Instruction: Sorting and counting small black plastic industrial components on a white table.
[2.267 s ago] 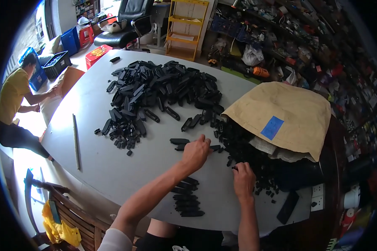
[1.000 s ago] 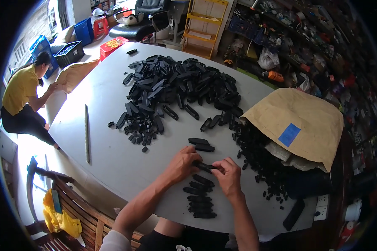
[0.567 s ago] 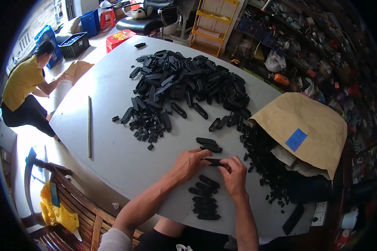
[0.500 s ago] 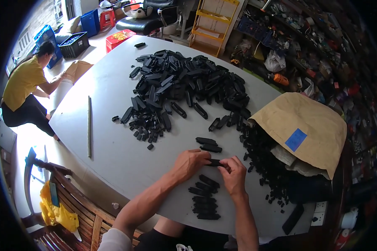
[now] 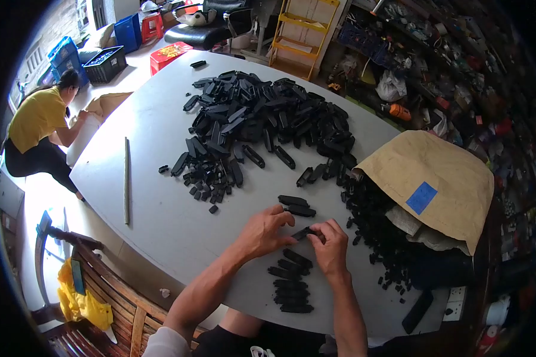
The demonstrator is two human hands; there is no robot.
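Note:
Between the thumb and fingers of my right hand (image 5: 330, 245) is a long black plastic piece (image 5: 302, 234), slightly tilted, its left end free of that hand. My left hand (image 5: 262, 232) is beside that end, fingers and thumb spread apart; the thumb tip is close to the piece, and I cannot tell if it touches. Just beyond my hands lie two similar black pieces (image 5: 299, 210). Nearer my body, several more black pieces (image 5: 291, 292) are lined up in a column. Small black blocks (image 5: 205, 185) lie loose at the front left of a big heap of long black pieces (image 5: 250, 113).
A brown paper sack (image 5: 443, 172) lies at the table's right, small black parts (image 5: 369, 235) spilling from it. A thin rod (image 5: 127, 181) rests on the left of the grey table (image 5: 167, 149). A person in yellow (image 5: 39, 122) bends at the far left. A wooden bench (image 5: 110, 279) stands near left.
My left hand's fingers have come off the black piece and spread. The piece has tilted in my right hand. The person in yellow has leaned further over.

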